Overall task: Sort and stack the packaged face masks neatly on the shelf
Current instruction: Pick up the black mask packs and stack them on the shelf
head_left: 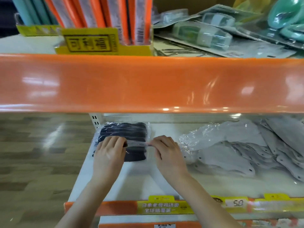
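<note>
A stack of dark navy face masks in clear packets [125, 134] lies at the left end of the white lower shelf [139, 180]. My left hand [109, 152] rests on the stack's front left and grips the near edge of one packet. My right hand [167, 150] pinches the right end of that same packet edge. A loose heap of grey-white packaged masks [238, 150] spreads over the right part of the shelf, close beside my right hand.
An orange shelf rail [151, 83] hangs just above the hands. The upper shelf carries orange and teal upright packs [98, 12] and blister-packed goods [205, 32]. Yellow price tags [164, 206] line the lower shelf's front edge. Wooden floor [32, 153] lies to the left.
</note>
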Tool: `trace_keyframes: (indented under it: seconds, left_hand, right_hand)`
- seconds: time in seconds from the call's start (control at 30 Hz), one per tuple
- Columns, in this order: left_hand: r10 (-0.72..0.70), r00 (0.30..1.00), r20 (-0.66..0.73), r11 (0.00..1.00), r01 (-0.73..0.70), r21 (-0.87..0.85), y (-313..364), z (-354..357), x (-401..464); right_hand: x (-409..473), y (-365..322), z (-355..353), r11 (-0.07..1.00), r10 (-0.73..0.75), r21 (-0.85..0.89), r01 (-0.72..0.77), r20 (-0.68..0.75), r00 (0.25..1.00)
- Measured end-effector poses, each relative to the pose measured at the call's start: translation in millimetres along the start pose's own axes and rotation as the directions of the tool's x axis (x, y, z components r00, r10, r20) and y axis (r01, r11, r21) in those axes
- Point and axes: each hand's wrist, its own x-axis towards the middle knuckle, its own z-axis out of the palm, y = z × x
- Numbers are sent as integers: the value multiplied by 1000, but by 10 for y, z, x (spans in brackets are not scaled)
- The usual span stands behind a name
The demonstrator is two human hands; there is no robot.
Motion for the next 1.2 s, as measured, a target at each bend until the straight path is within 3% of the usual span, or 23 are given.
trace_keyframes:
  seconds: [0.27, 0.5, 0.67, 0.9, 1.2]
  left_hand:
    - [-24, 999, 34, 999, 23, 22, -505, 140, -84]
    - [44, 981, 190, 998, -34, -55, -718, 276, -368]
    - [17, 958, 285, 998, 2, -67, -759, 284, -442]
    - [0, 956, 295, 999, 10, -33, -691, 258, -476]
    - [-58, 937, 345, 998, 63, -2, -632, 255, -459]
  right_hand:
    - [43, -158, 433, 993, 115, -7, -120, 336, 935]
    - [-97, -165, 586, 984, 165, -127, -122, 430, 888]
    - [-138, -188, 669, 970, 218, -180, -161, 371, 903]
    - [-262, -298, 772, 943, 261, -280, -178, 294, 920]
    - [-297, -299, 804, 977, 173, -165, -139, 214, 961]
